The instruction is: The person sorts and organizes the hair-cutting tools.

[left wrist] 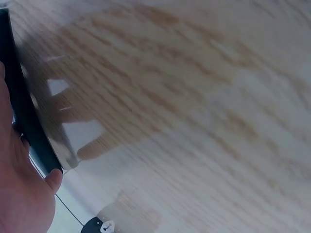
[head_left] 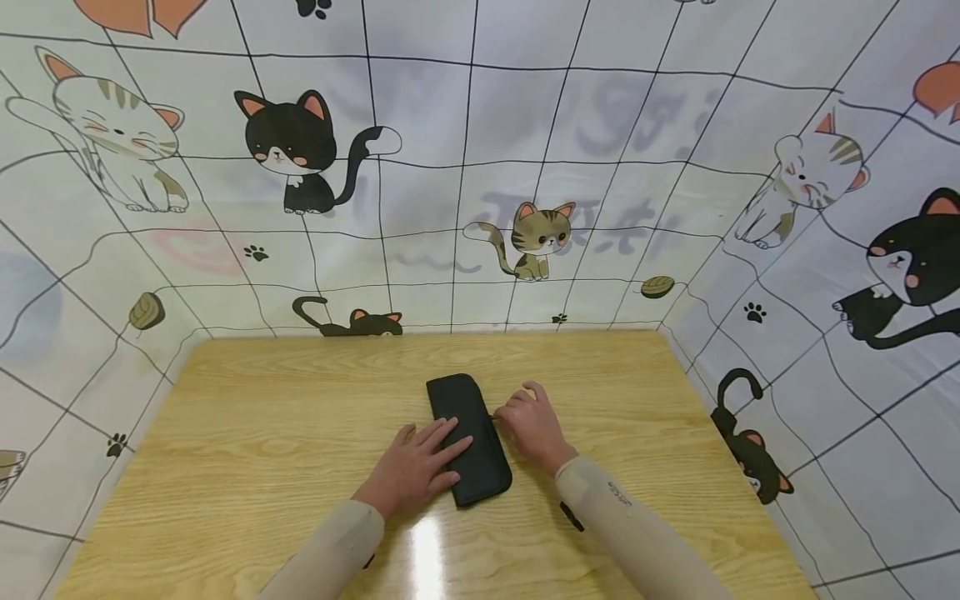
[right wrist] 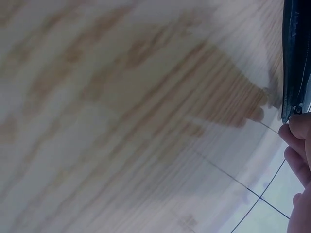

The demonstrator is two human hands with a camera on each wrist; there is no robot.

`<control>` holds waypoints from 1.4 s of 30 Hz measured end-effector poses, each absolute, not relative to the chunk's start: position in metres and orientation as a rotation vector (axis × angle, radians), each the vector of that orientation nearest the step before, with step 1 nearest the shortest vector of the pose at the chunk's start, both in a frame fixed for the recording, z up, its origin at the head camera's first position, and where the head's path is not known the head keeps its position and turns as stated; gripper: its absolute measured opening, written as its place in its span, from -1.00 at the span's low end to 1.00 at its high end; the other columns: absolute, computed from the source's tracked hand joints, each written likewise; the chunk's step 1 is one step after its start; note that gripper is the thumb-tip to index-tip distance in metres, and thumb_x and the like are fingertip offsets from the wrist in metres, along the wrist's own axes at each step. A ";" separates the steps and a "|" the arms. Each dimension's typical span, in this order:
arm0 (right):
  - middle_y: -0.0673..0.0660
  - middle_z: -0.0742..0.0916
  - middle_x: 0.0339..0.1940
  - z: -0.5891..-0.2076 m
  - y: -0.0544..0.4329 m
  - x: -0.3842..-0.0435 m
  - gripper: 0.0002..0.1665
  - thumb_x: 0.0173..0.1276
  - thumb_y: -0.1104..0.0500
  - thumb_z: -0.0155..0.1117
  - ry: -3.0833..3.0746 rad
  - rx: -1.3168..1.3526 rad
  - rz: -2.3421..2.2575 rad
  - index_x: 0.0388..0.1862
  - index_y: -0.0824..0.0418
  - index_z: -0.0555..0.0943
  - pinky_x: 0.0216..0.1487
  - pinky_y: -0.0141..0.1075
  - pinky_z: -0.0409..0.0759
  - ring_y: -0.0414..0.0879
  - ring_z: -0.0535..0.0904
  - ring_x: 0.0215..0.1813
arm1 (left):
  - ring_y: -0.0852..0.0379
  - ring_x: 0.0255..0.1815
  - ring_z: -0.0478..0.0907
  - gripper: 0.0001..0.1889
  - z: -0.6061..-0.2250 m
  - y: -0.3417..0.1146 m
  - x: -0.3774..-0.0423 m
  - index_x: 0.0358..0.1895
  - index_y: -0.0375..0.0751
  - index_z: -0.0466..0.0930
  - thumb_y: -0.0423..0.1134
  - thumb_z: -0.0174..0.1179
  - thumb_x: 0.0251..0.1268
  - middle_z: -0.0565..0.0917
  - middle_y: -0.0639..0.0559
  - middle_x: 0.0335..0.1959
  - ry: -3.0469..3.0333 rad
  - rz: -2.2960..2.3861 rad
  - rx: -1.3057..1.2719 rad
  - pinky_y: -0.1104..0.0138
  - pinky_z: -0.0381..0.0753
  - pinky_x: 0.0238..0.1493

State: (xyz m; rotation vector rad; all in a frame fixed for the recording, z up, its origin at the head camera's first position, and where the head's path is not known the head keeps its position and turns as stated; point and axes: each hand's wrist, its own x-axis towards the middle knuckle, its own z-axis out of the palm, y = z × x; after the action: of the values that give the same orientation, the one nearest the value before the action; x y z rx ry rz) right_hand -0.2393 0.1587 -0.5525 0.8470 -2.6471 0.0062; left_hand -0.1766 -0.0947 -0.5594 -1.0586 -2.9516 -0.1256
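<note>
A black zippered pouch (head_left: 483, 454) lies slightly slanted on the wooden table in the head view. My left hand (head_left: 416, 468) rests on its left side with the fingers spread over the top. On the opposite side, my right hand (head_left: 534, 425) pinches the small zipper pull (head_left: 492, 417) between thumb and finger, about a third of the way down the pouch's right edge. The right wrist view shows the zipper slider (right wrist: 298, 110) right at those fingertips. In the left wrist view, only the pouch's dark edge (left wrist: 26, 107) shows beside the left hand (left wrist: 22, 189).
The light wooden table (head_left: 285, 417) reaches back to a white wall covering (head_left: 427, 200) printed with cartoon cats and grid lines. Similar covering hangs at both sides. A bright glare streak falls on the tabletop near the front.
</note>
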 end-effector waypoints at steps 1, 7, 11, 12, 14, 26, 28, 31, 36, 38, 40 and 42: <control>-0.11 0.80 -0.41 -0.553 0.159 -0.239 -0.89 0.32 0.11 0.35 -2.651 0.850 0.009 -0.27 -0.06 0.80 0.36 0.00 0.34 -0.16 0.65 -0.18 | 0.04 0.57 0.10 -0.39 -0.559 -0.095 -0.177 0.53 0.34 0.05 0.27 -0.21 0.48 0.10 0.06 0.59 -2.954 -0.117 -1.054 -0.13 0.22 0.42; -0.11 0.80 -0.44 -0.555 0.162 -0.234 -0.90 0.32 0.10 0.35 -2.653 0.870 0.019 -0.29 -0.05 0.80 0.36 0.00 0.35 -0.17 0.65 -0.21 | 0.05 0.57 0.10 -0.38 -0.559 -0.095 -0.177 0.53 0.37 0.03 0.30 -0.23 0.46 0.09 0.08 0.59 -2.958 -0.076 -1.038 -0.15 0.22 0.42; -0.13 0.80 -0.45 -0.555 0.164 -0.231 -0.91 0.30 0.10 0.36 -2.650 0.879 0.022 -0.31 -0.06 0.80 0.36 0.00 0.35 -0.18 0.64 -0.21 | 0.05 0.58 0.10 -0.38 -0.563 -0.094 -0.177 0.53 0.38 0.02 0.33 -0.25 0.45 0.09 0.09 0.59 -2.946 -0.099 -1.029 -0.16 0.22 0.41; -0.13 0.79 -0.45 -0.554 0.165 -0.230 -0.91 0.30 0.10 0.37 -2.651 0.879 0.021 -0.31 -0.07 0.79 0.36 -0.01 0.35 -0.18 0.64 -0.21 | 0.05 0.58 0.10 -0.37 -0.563 -0.094 -0.177 0.53 0.39 0.02 0.33 -0.25 0.45 0.09 0.09 0.59 -2.943 -0.106 -1.024 -0.16 0.22 0.41; -0.12 0.79 -0.45 -0.554 0.166 -0.229 -0.91 0.29 0.11 0.38 -2.653 0.883 0.028 -0.31 -0.06 0.80 0.36 -0.01 0.35 -0.18 0.64 -0.21 | 0.05 0.58 0.10 -0.37 -0.564 -0.093 -0.177 0.53 0.39 0.02 0.34 -0.26 0.45 0.09 0.09 0.59 -2.940 -0.112 -1.015 -0.15 0.24 0.41; -0.14 0.80 -0.42 -0.552 0.169 -0.227 -0.91 0.31 0.10 0.36 -2.667 0.882 0.018 -0.29 -0.08 0.79 0.36 0.00 0.35 -0.19 0.64 -0.19 | 0.05 0.57 0.11 -0.36 -0.569 -0.087 -0.177 0.52 0.37 0.06 0.36 -0.30 0.43 0.13 0.07 0.57 -2.931 -0.087 -0.935 -0.14 0.28 0.37; -0.14 0.79 -0.44 -0.552 0.169 -0.227 -0.91 0.30 0.10 0.37 -2.659 0.884 0.021 -0.29 -0.08 0.79 0.35 0.01 0.36 -0.18 0.64 -0.20 | 0.05 0.56 0.12 -0.37 -0.567 -0.086 -0.177 0.52 0.37 0.07 0.37 -0.30 0.43 0.14 0.07 0.57 -2.936 -0.089 -0.914 -0.15 0.27 0.37; -0.14 0.79 -0.45 -0.551 0.170 -0.226 -0.91 0.29 0.10 0.38 -2.650 0.886 0.029 -0.30 -0.07 0.80 0.35 0.01 0.36 -0.19 0.64 -0.21 | 0.04 0.55 0.14 -0.37 -0.566 -0.084 -0.177 0.52 0.36 0.08 0.36 -0.29 0.43 0.15 0.06 0.56 -2.942 -0.104 -0.897 -0.17 0.26 0.37; -0.15 0.79 -0.45 -0.549 0.173 -0.223 -0.92 0.28 0.09 0.39 -2.649 0.887 0.028 -0.30 -0.08 0.80 0.36 -0.02 0.33 -0.20 0.64 -0.22 | 0.02 0.55 0.16 -0.37 -0.566 -0.083 -0.178 0.52 0.36 0.09 0.36 -0.28 0.43 0.16 0.05 0.56 -2.942 -0.133 -0.887 -0.19 0.25 0.38; -0.15 0.79 -0.45 -0.549 0.174 -0.223 -0.92 0.28 0.09 0.38 -2.647 0.890 0.023 -0.31 -0.08 0.79 0.37 -0.03 0.33 -0.21 0.64 -0.22 | 0.03 0.55 0.15 -0.37 -0.567 -0.083 -0.178 0.52 0.38 0.08 0.37 -0.29 0.43 0.15 0.06 0.56 -2.942 -0.131 -0.886 -0.18 0.24 0.39; -0.15 0.79 -0.44 -0.549 0.175 -0.222 -0.92 0.29 0.09 0.38 -2.646 0.894 0.023 -0.31 -0.07 0.79 0.37 -0.03 0.32 -0.21 0.64 -0.22 | 0.04 0.56 0.13 -0.37 -0.568 -0.083 -0.179 0.52 0.38 0.06 0.36 -0.29 0.43 0.14 0.06 0.57 -2.943 -0.132 -0.885 -0.18 0.22 0.40; -0.14 0.79 -0.44 -0.550 0.177 -0.221 -0.92 0.29 0.10 0.38 -2.643 0.902 0.032 -0.32 -0.07 0.79 0.37 -0.03 0.32 -0.21 0.64 -0.22 | 0.04 0.57 0.11 -0.37 -0.568 -0.083 -0.179 0.53 0.39 0.04 0.36 -0.30 0.44 0.12 0.07 0.58 -2.952 -0.138 -0.887 -0.19 0.20 0.42</control>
State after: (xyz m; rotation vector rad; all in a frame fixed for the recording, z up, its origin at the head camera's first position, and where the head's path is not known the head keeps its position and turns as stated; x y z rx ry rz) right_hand -0.2214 0.1768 -0.5496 0.9022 -2.6433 0.0319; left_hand -0.1795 -0.0826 -0.5677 -0.8871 -2.9519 -0.1383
